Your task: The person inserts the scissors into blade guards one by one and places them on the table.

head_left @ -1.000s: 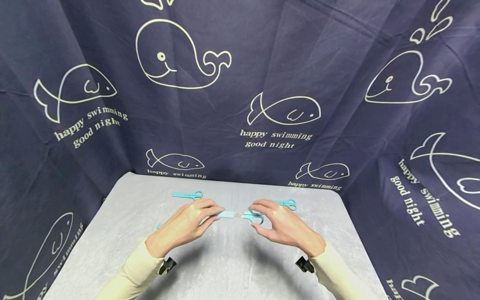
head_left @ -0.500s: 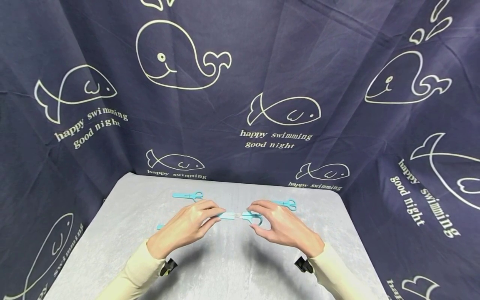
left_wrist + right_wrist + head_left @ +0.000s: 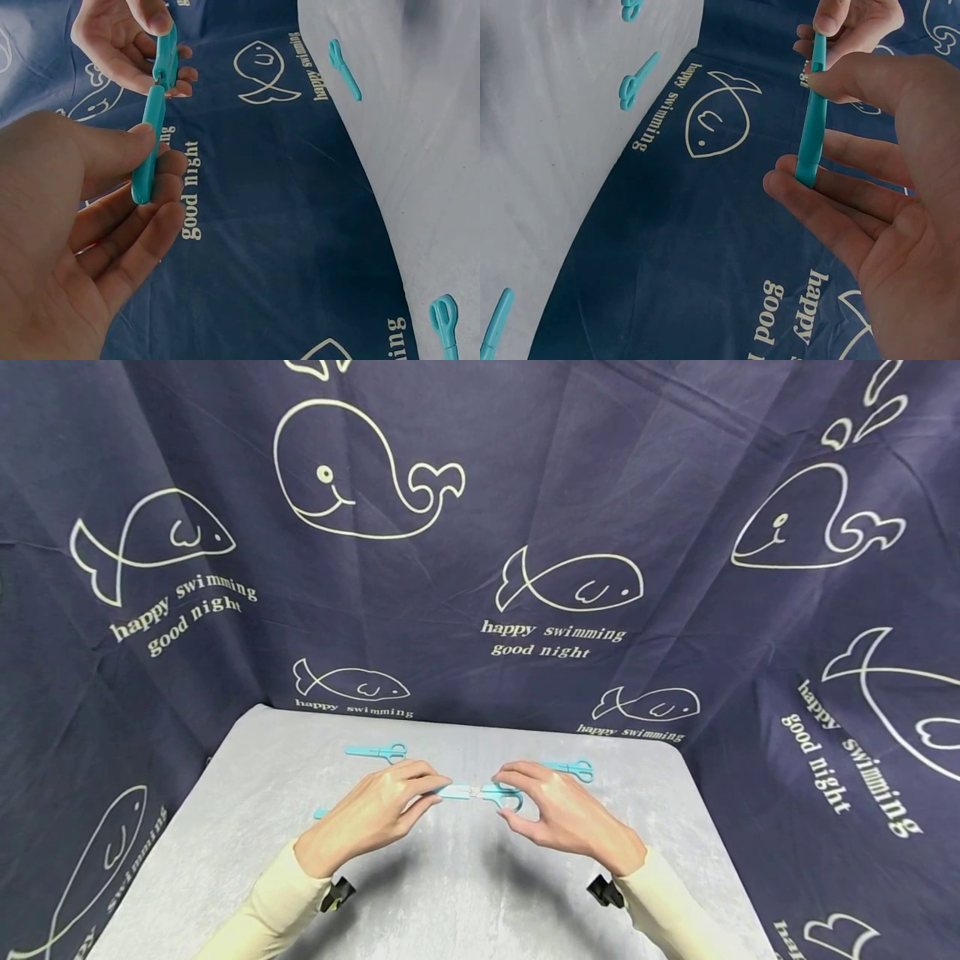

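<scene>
Between the two hands, a pair of teal scissors (image 3: 510, 799) lies in line with a teal blade cover (image 3: 454, 792). My left hand (image 3: 378, 814) pinches the cover between thumb and fingers. My right hand (image 3: 562, 810) grips the scissors by the handle loops, thumb on one side and fingers on the other. A short stretch of metal blade shows between the cover's mouth and the handles; the blade tips are hidden inside the cover. In the left wrist view the cover (image 3: 148, 165) and the scissors (image 3: 166, 60) almost meet end to end, held above the table.
Covered teal scissors (image 3: 375, 751) lie at the back left of the grey table (image 3: 465, 893), and another teal pair (image 3: 576, 769) sits behind the right hand. A teal tip (image 3: 320, 814) peeks out beside the left wrist. Dark blue printed fabric (image 3: 465, 485) surrounds the table.
The right hand has shifted slightly left with the scissors, and less blade shows between cover and handles. The left hand stays nearly in place.
</scene>
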Demonstrator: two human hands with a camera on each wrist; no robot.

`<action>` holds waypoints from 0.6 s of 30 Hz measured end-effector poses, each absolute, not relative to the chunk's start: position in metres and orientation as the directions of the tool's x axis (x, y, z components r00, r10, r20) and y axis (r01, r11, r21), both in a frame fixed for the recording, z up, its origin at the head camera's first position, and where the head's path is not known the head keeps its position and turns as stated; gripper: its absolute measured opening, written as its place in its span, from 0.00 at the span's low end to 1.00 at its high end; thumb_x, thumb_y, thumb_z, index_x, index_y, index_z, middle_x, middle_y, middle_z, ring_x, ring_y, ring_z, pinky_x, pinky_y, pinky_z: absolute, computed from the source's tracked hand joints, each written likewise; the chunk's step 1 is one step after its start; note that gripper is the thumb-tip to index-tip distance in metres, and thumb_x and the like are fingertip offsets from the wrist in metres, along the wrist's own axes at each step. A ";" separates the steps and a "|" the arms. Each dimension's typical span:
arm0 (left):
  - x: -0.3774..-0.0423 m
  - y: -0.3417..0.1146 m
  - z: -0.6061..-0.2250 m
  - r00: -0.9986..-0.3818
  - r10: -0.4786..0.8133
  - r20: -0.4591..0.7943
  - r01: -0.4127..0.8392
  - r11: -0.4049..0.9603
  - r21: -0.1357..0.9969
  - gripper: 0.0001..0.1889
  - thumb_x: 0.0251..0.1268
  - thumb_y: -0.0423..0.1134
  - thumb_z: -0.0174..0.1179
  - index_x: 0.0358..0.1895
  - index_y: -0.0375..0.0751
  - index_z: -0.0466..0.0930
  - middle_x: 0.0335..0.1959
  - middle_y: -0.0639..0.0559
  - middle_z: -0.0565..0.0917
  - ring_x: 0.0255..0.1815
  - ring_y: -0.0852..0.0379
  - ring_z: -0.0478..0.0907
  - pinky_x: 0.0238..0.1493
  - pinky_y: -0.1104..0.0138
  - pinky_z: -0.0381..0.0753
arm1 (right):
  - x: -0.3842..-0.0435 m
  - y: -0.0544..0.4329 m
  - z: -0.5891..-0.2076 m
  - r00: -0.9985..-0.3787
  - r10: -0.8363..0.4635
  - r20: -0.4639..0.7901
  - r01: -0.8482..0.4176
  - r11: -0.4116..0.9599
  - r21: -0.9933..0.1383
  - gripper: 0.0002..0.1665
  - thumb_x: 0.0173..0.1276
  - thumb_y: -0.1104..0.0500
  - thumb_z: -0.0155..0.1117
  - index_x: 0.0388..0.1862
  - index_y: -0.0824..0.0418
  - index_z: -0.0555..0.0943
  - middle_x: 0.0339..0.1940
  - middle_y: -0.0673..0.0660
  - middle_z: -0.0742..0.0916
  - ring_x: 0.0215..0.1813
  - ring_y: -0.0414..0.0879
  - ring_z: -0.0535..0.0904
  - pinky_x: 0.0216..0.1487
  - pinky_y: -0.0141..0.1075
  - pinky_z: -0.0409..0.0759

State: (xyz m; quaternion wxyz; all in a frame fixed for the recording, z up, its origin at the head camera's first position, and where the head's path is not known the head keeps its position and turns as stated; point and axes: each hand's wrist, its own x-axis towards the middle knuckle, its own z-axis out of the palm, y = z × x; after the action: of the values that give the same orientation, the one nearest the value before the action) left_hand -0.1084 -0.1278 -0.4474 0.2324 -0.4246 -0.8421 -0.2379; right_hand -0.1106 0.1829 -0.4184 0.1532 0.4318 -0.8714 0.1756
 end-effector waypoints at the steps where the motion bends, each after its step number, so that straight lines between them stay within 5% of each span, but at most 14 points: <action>1: -0.108 -0.128 -0.447 -0.532 0.604 0.594 0.825 0.526 0.204 0.13 0.70 0.36 0.73 0.55 0.46 0.90 0.46 0.58 0.87 0.46 0.62 0.84 0.45 0.64 0.87 | -0.111 0.183 -0.418 -0.580 -0.698 0.420 -0.806 0.565 -0.176 0.21 0.66 0.53 0.78 0.57 0.56 0.87 0.55 0.50 0.88 0.55 0.44 0.87 0.55 0.42 0.88; 18: -0.108 -0.124 -0.451 -0.529 0.583 0.616 0.831 0.502 0.239 0.14 0.69 0.34 0.73 0.56 0.45 0.89 0.47 0.57 0.86 0.46 0.61 0.83 0.47 0.67 0.87 | -0.110 0.184 -0.420 -0.589 -0.691 0.419 -0.802 0.566 -0.194 0.23 0.67 0.53 0.78 0.59 0.58 0.87 0.57 0.53 0.88 0.58 0.47 0.87 0.59 0.44 0.87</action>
State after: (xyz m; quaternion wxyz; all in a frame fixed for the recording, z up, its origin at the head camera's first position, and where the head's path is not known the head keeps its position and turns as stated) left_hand -0.1082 -0.1243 -0.4515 0.2356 -0.4242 -0.8338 -0.2632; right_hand -0.1096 0.1839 -0.4204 0.1496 0.4279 -0.8720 0.1846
